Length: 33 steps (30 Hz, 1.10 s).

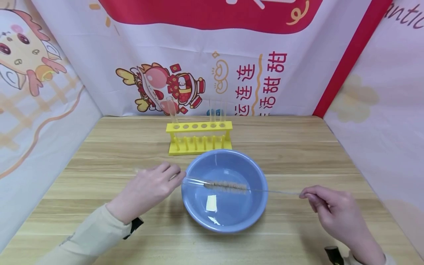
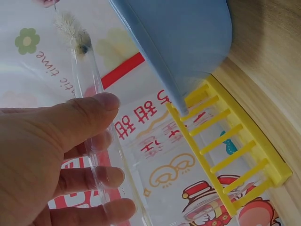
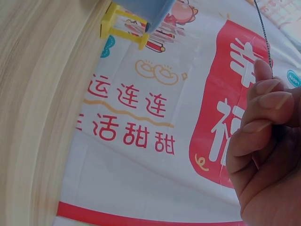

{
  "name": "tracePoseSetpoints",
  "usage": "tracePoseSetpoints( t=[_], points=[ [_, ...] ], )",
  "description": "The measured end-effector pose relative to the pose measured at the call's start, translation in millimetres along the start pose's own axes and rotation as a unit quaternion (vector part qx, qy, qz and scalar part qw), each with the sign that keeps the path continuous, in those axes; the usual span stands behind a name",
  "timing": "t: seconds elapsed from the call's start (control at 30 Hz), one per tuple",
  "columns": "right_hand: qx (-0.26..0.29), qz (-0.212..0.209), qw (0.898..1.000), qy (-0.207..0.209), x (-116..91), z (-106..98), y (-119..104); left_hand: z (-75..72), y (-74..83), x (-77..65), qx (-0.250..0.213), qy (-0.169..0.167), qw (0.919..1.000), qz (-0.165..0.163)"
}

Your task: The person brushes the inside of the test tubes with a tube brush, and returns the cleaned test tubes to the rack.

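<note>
Wire [image 1: 278,191] of the brush [image 1: 230,186] is held in a narrow pinch by the right hand [image 1: 338,211], right of the blue basin [image 1: 228,219]. The left hand [image 1: 154,184] grips the clear tube [image 1: 194,181] at the basin's left rim; tube and brush lie in line above the basin, bristle end [image 1: 210,184] at the tube's mouth. Behind the basin stands the yellow rack [image 1: 199,127], holding three rack tubes [image 1: 212,112] toward its ends, one left and two right, before the printed backdrop [image 1: 212,44].

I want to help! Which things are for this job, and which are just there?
For the job:
clear tube in left hand
bristle brush in right hand
blue basin below
probably yellow rack with standing tubes

Just there:
printed cloth behind
</note>
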State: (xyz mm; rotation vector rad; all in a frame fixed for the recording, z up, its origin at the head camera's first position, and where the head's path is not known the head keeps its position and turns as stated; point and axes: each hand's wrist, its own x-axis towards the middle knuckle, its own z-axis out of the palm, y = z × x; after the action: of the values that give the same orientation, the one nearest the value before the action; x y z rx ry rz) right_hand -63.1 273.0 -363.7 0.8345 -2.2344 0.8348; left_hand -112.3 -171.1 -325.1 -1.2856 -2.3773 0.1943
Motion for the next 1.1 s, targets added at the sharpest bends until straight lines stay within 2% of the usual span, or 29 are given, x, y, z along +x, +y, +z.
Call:
tracePoseSetpoints(
  t=[0.13,0.43,1.1],
  points=[
    [0.005,-0.015,1.0,0.016,1.9,3.1,-2.1,1.4,1.3,0.4,-0.01,0.012,0.9999,0.001],
    [0.016,-0.018,0.999,0.021,4.4,6.0,-8.4,1.8,5.2,3.7,-0.016,0.03,0.9994,0.006],
    [-0.001,-0.017,1.0,0.024,8.1,11.5,-11.5,2.1,13.1,15.3,-0.025,0.032,0.9991,0.013]
  ],
)
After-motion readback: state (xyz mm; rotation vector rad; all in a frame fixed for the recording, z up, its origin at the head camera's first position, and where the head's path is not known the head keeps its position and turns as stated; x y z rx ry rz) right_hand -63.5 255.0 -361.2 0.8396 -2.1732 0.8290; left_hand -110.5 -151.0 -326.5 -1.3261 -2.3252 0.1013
